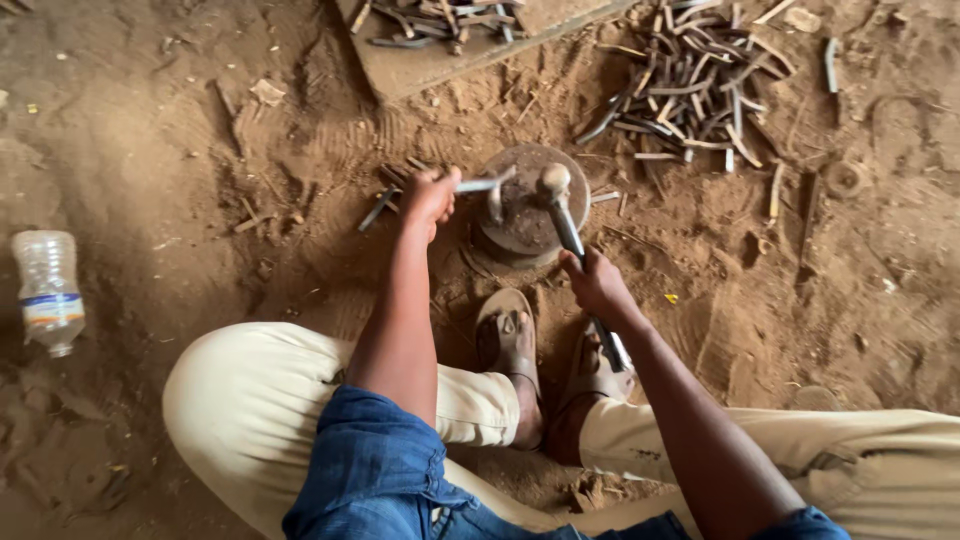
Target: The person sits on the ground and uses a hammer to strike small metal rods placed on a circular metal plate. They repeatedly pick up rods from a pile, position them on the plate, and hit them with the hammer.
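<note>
I sit on dirt ground with my knees spread and my sandalled feet together. My left hand (430, 196) grips a short bent metal rod (482, 185) and holds its end over a round metal anvil block (530, 205) set in the soil. My right hand (597, 285) is closed around the handle of a hammer (556, 190), whose head rests on the anvil just right of the rod.
A heap of short metal rods (690, 85) lies at the upper right. More rods sit on a flat board (440, 60) at the top. A few rods (385, 200) lie left of the anvil. A plastic bottle (47, 290) lies at the far left.
</note>
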`<action>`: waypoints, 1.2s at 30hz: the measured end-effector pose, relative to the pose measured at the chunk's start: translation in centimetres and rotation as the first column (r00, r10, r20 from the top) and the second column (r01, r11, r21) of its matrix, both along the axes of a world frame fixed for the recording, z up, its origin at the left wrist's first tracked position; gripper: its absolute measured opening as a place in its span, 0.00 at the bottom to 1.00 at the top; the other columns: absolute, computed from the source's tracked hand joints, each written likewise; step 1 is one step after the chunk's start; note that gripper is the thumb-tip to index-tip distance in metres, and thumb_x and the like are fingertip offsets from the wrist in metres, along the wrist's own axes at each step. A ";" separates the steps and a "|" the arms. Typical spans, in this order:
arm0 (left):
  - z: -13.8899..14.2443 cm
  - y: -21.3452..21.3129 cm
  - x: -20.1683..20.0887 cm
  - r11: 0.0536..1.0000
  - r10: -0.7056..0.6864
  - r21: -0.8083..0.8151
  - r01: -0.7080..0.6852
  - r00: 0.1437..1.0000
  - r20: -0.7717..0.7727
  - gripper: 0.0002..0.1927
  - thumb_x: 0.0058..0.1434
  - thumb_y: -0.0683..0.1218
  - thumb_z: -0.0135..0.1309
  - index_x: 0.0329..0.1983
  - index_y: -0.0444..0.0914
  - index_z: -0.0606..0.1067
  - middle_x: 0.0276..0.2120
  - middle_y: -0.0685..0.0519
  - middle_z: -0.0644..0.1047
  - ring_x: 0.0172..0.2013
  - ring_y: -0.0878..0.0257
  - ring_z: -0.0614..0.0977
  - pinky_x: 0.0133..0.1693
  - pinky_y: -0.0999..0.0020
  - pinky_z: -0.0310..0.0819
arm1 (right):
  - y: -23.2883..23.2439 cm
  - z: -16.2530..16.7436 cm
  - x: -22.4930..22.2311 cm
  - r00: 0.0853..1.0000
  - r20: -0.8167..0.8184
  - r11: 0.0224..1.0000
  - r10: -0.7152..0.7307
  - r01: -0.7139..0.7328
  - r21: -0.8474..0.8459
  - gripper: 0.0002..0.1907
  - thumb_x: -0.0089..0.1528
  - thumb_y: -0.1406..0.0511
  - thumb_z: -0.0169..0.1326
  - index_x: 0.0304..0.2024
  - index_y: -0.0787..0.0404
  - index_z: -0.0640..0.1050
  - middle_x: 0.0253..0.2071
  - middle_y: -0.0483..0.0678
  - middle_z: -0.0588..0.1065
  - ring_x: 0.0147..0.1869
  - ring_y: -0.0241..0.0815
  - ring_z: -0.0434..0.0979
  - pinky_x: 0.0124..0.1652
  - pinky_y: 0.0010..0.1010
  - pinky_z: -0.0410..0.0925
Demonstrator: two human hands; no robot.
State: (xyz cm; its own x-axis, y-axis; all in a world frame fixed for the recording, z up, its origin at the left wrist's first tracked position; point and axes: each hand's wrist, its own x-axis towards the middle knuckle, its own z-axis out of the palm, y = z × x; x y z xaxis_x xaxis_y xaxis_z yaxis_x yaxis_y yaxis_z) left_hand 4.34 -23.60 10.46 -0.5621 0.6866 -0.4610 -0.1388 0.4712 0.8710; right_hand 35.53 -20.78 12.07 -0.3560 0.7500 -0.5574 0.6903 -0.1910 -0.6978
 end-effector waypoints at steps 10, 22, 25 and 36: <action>1.3 -1.3 -3.1 0.883 0.014 -0.318 -0.347 0.695 -0.719 0.30 0.62 0.64 0.58 0.61 0.44 0.71 0.56 0.38 0.70 0.52 0.36 0.69 0.45 0.29 0.63 | 0.1 -1.2 0.1 0.996 0.057 0.998 0.064 -0.066 0.021 0.28 0.69 0.46 0.45 0.48 0.65 0.75 0.25 0.51 0.74 0.24 0.41 0.75 0.26 0.38 0.69; 0.8 5.8 -5.9 0.876 -0.152 -0.436 -0.207 0.740 -0.655 0.18 0.61 0.58 0.56 0.53 0.54 0.78 0.56 0.52 0.78 0.57 0.50 0.78 0.60 0.42 0.65 | -0.8 -2.7 -0.1 1.000 0.029 0.991 0.006 -0.010 0.134 0.24 0.67 0.47 0.49 0.45 0.62 0.75 0.28 0.65 0.77 0.30 0.59 0.79 0.33 0.49 0.69; -0.1 9.7 -7.5 0.892 -0.229 -0.430 -0.141 0.678 -0.699 0.14 0.62 0.57 0.58 0.49 0.51 0.79 0.50 0.52 0.81 0.53 0.50 0.80 0.54 0.46 0.71 | -1.1 -3.6 0.4 1.000 0.010 0.981 0.023 -0.025 0.194 0.23 0.66 0.48 0.50 0.44 0.62 0.76 0.29 0.64 0.77 0.32 0.62 0.79 0.34 0.49 0.69; -5.8 24.2 -14.1 0.974 -0.141 -0.224 -0.030 0.693 -0.707 0.17 0.67 0.53 0.54 0.59 0.52 0.71 0.60 0.49 0.72 0.59 0.48 0.74 0.56 0.46 0.68 | -3.4 -10.2 4.1 0.996 0.082 0.999 0.035 -0.038 0.031 0.25 0.61 0.48 0.52 0.52 0.57 0.73 0.26 0.61 0.79 0.33 0.60 0.83 0.35 0.48 0.73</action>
